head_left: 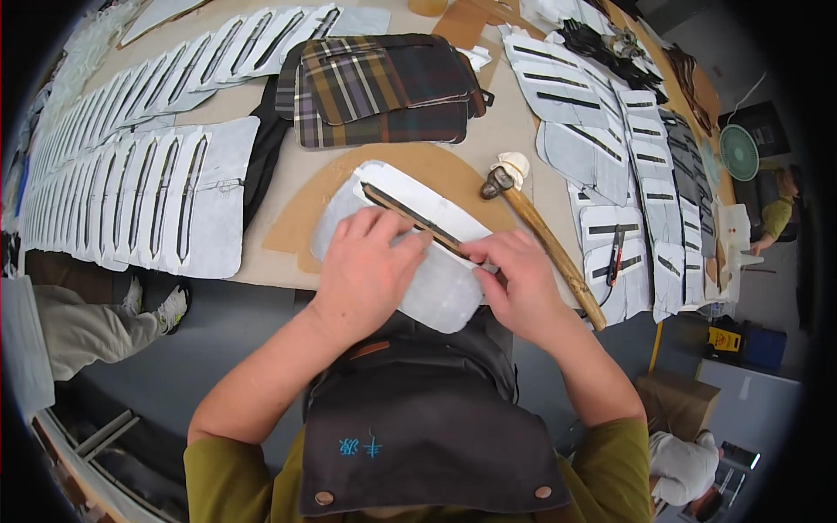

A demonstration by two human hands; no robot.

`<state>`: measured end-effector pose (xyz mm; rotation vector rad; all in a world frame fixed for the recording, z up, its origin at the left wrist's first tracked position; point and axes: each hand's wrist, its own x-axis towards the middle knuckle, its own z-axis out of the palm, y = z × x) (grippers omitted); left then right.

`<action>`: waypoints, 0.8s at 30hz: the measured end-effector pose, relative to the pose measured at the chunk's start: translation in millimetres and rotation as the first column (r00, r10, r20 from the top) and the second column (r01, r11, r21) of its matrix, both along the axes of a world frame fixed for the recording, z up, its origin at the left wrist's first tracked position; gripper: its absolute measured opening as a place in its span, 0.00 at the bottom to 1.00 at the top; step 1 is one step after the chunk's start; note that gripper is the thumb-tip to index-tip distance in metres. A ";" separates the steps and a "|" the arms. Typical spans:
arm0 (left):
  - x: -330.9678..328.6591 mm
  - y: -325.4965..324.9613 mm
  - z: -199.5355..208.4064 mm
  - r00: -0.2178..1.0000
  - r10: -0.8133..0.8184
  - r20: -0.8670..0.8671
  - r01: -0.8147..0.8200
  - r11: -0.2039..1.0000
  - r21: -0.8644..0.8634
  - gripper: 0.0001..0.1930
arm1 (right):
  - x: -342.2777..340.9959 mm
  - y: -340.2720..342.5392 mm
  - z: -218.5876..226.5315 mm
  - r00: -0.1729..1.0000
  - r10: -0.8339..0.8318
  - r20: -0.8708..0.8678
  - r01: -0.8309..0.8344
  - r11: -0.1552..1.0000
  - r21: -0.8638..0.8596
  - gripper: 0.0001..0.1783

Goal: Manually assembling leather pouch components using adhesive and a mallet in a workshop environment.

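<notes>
A pale grey-and-white panel [440, 296] with rounded corners lies at the table's front edge, partly over a tan board [292, 213]. Along its white strip runs a long dark slot with a brown edge [405, 212]. My left hand [366, 266] rests on the panel, its fingers bent and pressed together at the slot's middle. At the slot's right end, my right hand [521, 279] pinches the panel's edge between thumb and fingers. What lies under the fingertips is hidden. Just right of the panel is a hammer [549, 240] with a wooden handle.
Plaid fabric pieces [384, 87] are stacked beyond the board. Rows of similar slotted panels [131, 196] cover the left side, and more panels [602, 174] lie at right with a red-and-black cutter [616, 253] on them. Another person's leg [96, 327] shows at lower left.
</notes>
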<state>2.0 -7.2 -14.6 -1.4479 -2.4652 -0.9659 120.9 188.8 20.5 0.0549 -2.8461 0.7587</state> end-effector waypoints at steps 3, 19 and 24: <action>-17.9 -6.2 -1.0 0.999 -0.035 -0.009 0.035 0.999 0.001 0.14 | -7.7 -12.7 -1.5 0.991 -0.022 0.133 0.059 0.956 -0.286 0.19; -9.2 3.4 6.9 0.954 -0.209 0.214 0.216 0.976 -0.011 0.10 | -54.1 19.0 20.9 0.847 0.296 0.442 -0.194 0.946 -0.261 0.13; -8.5 2.3 6.9 0.953 -0.204 0.226 0.212 0.977 -0.013 0.11 | -64.0 17.5 26.8 0.783 0.307 0.541 -0.252 0.952 -0.176 0.11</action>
